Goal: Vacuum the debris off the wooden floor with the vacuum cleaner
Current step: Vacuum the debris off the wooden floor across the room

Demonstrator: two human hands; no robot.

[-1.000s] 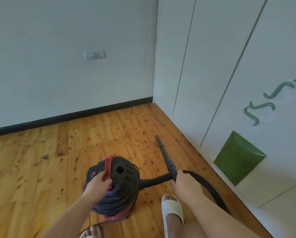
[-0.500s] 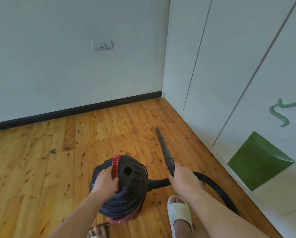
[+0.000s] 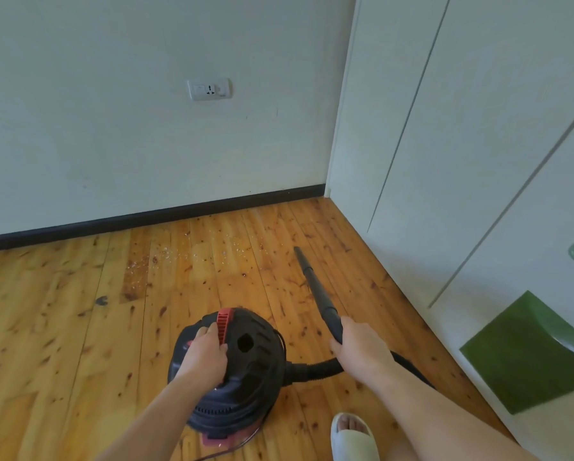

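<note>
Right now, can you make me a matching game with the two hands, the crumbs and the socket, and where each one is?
Things:
1. left hand
2. right hand
3. crumbs
4. socket

Places:
A. on the wall
B. round the black tube
C. on the red handle
D. on the floor

Pairs: 1-C, 2-B, 3-D, 4-A.

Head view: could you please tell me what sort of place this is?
Probably a room in a home: wooden plank floor, a wall socket, and tall white cupboard doors.
</note>
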